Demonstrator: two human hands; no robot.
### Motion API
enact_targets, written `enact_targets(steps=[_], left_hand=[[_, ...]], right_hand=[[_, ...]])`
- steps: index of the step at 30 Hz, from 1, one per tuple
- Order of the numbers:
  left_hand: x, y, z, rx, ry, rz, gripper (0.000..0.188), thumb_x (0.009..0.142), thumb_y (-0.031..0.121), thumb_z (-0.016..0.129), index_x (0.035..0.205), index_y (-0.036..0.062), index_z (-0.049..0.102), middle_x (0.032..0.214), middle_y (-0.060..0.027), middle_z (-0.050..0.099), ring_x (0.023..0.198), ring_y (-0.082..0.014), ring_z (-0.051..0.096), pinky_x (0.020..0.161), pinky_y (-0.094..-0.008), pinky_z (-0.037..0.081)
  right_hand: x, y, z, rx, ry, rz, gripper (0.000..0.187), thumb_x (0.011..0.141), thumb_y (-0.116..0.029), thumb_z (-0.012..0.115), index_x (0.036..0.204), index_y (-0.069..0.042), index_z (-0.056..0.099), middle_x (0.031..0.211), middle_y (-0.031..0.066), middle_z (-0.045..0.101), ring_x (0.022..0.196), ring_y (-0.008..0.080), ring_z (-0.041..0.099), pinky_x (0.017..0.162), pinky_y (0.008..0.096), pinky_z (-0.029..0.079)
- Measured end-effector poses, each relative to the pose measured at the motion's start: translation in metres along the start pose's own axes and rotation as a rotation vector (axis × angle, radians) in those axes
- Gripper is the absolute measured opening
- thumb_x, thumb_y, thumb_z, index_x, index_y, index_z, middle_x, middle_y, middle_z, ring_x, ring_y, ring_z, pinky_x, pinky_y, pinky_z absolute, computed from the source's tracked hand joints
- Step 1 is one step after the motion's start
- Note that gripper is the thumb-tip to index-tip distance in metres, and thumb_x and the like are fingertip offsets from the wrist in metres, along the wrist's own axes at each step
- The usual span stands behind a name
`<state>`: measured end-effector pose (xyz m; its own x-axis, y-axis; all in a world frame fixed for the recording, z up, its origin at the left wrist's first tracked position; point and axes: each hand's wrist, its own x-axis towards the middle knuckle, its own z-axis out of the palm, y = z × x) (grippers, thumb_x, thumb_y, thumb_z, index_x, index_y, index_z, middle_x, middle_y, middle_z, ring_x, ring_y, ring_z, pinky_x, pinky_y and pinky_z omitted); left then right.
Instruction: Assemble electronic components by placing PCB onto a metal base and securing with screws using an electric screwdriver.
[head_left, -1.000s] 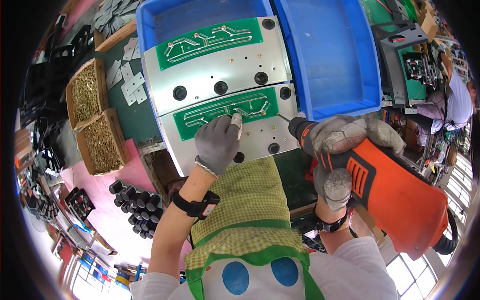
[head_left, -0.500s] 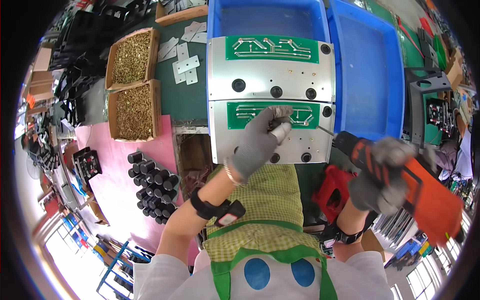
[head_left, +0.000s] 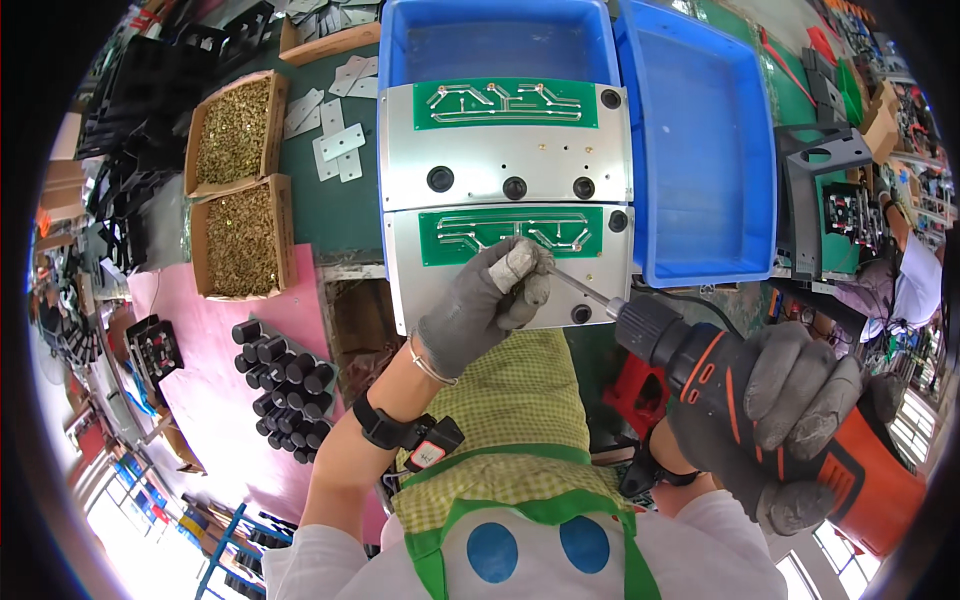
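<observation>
Currently the left hand rests, fingers curled, on the near metal panel at the worktop's front edge, pinching something small I cannot identify beside the green circuit board. The right hand is clenched round an orange drill, bit angled at the panel. Advisable: square the bit upright and brace the panel firmly.

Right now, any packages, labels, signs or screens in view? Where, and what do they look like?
Upper cardboard box: bench left, open, brown, full of small brass-coloured parts.
Lower cardboard box: just below it, same kind.
Wristband tag: left forearm, small white-and-red label on black strap.
Blue bins: top right, open plastic.
No signs or screens that I can make out.
</observation>
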<state>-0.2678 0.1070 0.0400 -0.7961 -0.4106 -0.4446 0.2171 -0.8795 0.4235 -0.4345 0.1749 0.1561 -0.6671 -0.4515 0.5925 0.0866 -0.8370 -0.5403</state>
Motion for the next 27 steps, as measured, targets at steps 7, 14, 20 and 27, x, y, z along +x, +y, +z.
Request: enact_targets(steps=[7, 14, 20, 27], left_hand=[[0.005, -0.009, 0.003, -0.072, -0.011, -0.004, 0.032, 0.090, 0.039, 0.048, 0.089, 0.0075, 0.053, 0.056, 0.0033, 0.044, 0.045, -0.0051, 0.033, 0.049, -0.0212, 0.029], [0.006, -0.011, 0.002, -0.090, -0.052, -0.013, 0.034, 0.089, 0.042, 0.049, 0.085, 0.0088, 0.052, 0.054, 0.0034, 0.042, 0.044, -0.0063, 0.032, 0.049, -0.0212, 0.029], [0.006, -0.008, 0.012, 0.166, 0.213, -0.002, 0.039, 0.087, 0.046, 0.050, 0.082, 0.0072, 0.050, 0.056, 0.0022, 0.042, 0.047, -0.0046, 0.034, 0.048, -0.0197, 0.031], [-0.003, -0.008, 0.013, 0.441, 0.465, 0.179, 0.030, 0.084, 0.031, 0.061, 0.087, 0.0024, 0.054, 0.066, 0.0015, 0.050, 0.054, -0.0063, 0.043, 0.052, -0.0201, 0.038]], right_hand=[[-0.005, 0.002, -0.006, -0.021, -0.100, 0.045, 0.049, 0.063, -0.026, 0.076, 0.091, -0.002, 0.043, 0.068, 0.0059, 0.053, 0.052, 0.0129, 0.053, 0.046, 0.0244, 0.044], [-0.007, 0.005, -0.006, -0.030, -0.156, 0.061, 0.049, 0.068, -0.023, 0.072, 0.098, -0.002, 0.039, 0.070, 0.0088, 0.053, 0.052, 0.0156, 0.054, 0.046, 0.0279, 0.046], [-0.003, -0.004, -0.013, -0.022, -0.226, 0.103, 0.049, 0.072, -0.021, 0.069, 0.103, -0.002, 0.037, 0.072, 0.0113, 0.054, 0.052, 0.0180, 0.054, 0.046, 0.0309, 0.047], [-0.007, 0.004, -0.041, -0.064, -0.214, 0.324, 0.049, 0.077, -0.019, 0.066, 0.110, -0.003, 0.034, 0.075, 0.0141, 0.054, 0.053, 0.0207, 0.055, 0.046, 0.0344, 0.048]])
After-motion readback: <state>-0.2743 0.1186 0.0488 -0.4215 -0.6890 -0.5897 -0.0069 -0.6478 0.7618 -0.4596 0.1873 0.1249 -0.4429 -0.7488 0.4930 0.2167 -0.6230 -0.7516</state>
